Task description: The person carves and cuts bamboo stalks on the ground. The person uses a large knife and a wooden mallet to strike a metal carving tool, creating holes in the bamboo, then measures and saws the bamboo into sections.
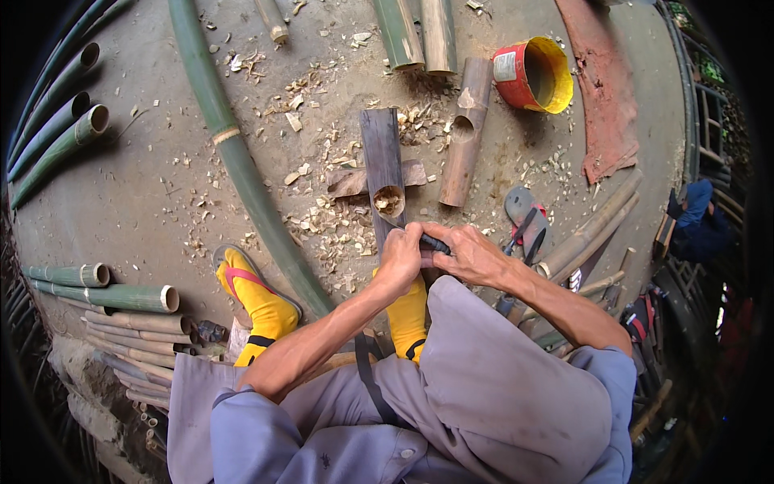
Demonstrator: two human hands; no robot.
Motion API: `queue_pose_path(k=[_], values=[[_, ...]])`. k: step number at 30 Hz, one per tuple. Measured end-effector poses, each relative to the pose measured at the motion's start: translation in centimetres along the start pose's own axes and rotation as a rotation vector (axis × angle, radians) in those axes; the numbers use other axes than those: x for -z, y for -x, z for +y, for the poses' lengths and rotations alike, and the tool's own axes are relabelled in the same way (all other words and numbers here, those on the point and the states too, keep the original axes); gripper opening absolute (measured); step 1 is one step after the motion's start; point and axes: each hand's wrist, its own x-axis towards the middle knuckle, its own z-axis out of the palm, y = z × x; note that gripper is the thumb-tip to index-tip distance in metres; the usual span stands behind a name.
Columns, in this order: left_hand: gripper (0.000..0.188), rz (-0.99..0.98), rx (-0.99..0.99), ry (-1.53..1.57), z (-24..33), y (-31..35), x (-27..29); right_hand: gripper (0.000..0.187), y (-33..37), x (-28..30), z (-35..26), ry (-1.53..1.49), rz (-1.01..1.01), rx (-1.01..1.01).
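A dark bamboo piece (382,153) lies lengthwise in front of me, with a hole (389,200) cut in its upper side and pale chips inside it. At the hole's near edge is the blade of a knife, mostly hidden by my fingers. My right hand (466,256) is closed around the black knife handle (435,244). Pressed close beside it, my left hand (400,256) is closed on the knife's front part; the exact grip is hidden. My foot in a yellow sock (407,319) is at the near end of the bamboo.
A long green bamboo pole (242,173) runs along the left. Another bamboo piece with a hole (461,161) and a red-yellow bucket (532,74) stand to the right. Loose sandal (526,216), cut poles (592,230) and stacked bamboo (137,298) surround me; wood chips (339,234) litter the ground.
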Motion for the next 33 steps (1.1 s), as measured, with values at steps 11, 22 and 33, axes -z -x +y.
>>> queue_pose_path(k=[11, 22, 33], values=[[0.045, -0.100, 0.053, -0.309, 1.1, 0.4, 5.1, 0.052, -0.4, -8.8, -0.4, -0.277, 0.358, -0.033], [0.046, 0.147, -0.323, -1.204, 11.3, 6.6, 5.4, 0.059, -0.4, 3.3, -9.8, 0.399, 0.831, 0.506], [0.039, -0.211, -0.608, -2.130, 18.6, 5.0, 11.0, 0.058, -9.6, -6.8, -7.4, 0.009, 0.466, 0.454]])
